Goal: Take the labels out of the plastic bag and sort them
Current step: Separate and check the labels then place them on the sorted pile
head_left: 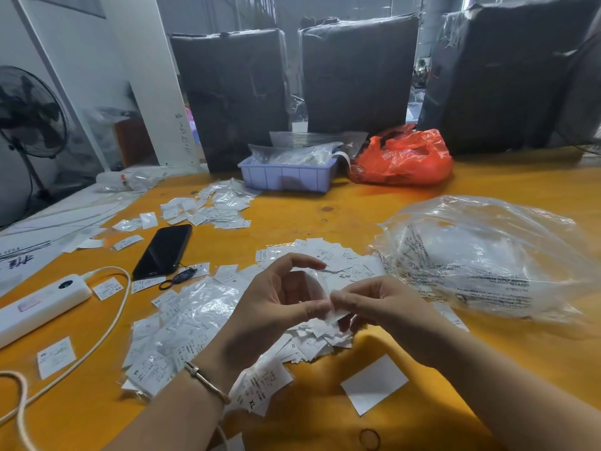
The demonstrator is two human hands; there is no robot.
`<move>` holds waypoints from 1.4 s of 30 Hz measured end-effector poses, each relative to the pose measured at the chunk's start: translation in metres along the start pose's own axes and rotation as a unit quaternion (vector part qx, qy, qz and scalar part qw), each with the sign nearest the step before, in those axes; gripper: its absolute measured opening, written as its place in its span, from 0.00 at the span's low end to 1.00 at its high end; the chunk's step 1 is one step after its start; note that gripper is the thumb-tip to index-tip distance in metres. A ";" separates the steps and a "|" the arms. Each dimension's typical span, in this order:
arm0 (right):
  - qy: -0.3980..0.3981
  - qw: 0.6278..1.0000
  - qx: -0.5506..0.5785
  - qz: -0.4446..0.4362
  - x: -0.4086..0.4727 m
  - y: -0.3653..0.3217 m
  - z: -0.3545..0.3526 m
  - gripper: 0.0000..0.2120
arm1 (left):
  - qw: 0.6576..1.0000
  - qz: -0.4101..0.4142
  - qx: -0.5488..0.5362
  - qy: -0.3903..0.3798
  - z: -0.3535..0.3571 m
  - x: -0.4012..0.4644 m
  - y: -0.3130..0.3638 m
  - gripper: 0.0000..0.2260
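Head view — small clear bag (312,284) with labels pinched between left hand (279,301) and right hand (380,304) fingertips.

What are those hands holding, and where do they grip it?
Both hands pinch a small clear packet of labels: left hand at its lower edge, right hand beside it.

White labels (208,307) heaped beside crumpled clear plastic bag (481,255)

My yellow table (374,206) carries heaps of labels (182,323) in front of me, more labels at eleven o'clock, a black phone (164,250) and white power bank (42,304) at ten, a lilac tray (287,177) and red bag (403,157) at twelve, a clear plastic bag (481,255) at two.
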State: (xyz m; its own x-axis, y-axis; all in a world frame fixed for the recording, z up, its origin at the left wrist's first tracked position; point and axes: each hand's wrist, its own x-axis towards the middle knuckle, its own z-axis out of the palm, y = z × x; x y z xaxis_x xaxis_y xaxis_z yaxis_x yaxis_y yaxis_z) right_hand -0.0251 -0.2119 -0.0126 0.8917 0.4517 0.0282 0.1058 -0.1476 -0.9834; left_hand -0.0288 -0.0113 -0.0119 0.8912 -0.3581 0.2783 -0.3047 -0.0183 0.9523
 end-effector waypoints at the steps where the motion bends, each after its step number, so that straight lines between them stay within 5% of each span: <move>1: 0.005 1.000 0.013 -0.013 0.000 0.000 0.000 0.17 | 1.000 -0.001 0.000 -0.003 0.000 0.000 0.000 0.21; 12: -0.025 1.000 -0.008 0.007 -0.001 0.000 -0.006 0.16 | 1.000 -0.002 -0.005 0.018 -0.001 0.000 -0.002 0.20; 20: 0.090 0.992 0.005 -0.090 -0.001 -0.002 -0.007 0.11 | 0.997 -0.075 0.007 -0.012 0.000 0.001 -0.001 0.28; 25: 0.082 0.962 -0.203 -0.161 -0.002 -0.002 -0.004 0.10 | 0.990 -0.102 0.050 -0.081 0.002 0.000 0.001 0.06; 28: 0.045 0.955 -0.243 -0.163 -0.004 -0.004 -0.004 0.08 | 0.984 -0.107 0.088 -0.108 0.002 -0.001 0.002 0.04; 34: 0.119 0.968 -0.132 -0.175 -0.005 -0.015 -0.017 0.03 | 0.991 -0.082 0.070 -0.076 0.003 -0.001 -0.001 0.03; 39: 0.167 0.966 0.037 -0.197 -0.011 -0.026 -0.030 0.21 | 0.998 -0.037 0.055 -0.010 0.000 -0.001 0.001 0.05; 42: 0.154 0.964 0.086 -0.197 -0.013 -0.029 -0.026 0.20 | 0.998 -0.022 0.056 0.008 0.000 -0.002 0.001 0.06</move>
State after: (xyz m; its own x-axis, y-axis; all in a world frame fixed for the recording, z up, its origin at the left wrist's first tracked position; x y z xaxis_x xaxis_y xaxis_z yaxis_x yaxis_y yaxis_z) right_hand -0.0286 -0.2362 0.0201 0.8885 0.1566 0.4314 0.4118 0.1428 -0.9000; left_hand -0.0306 -0.0110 -0.0112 0.9096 -0.3392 0.2401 -0.3006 -0.1379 0.9437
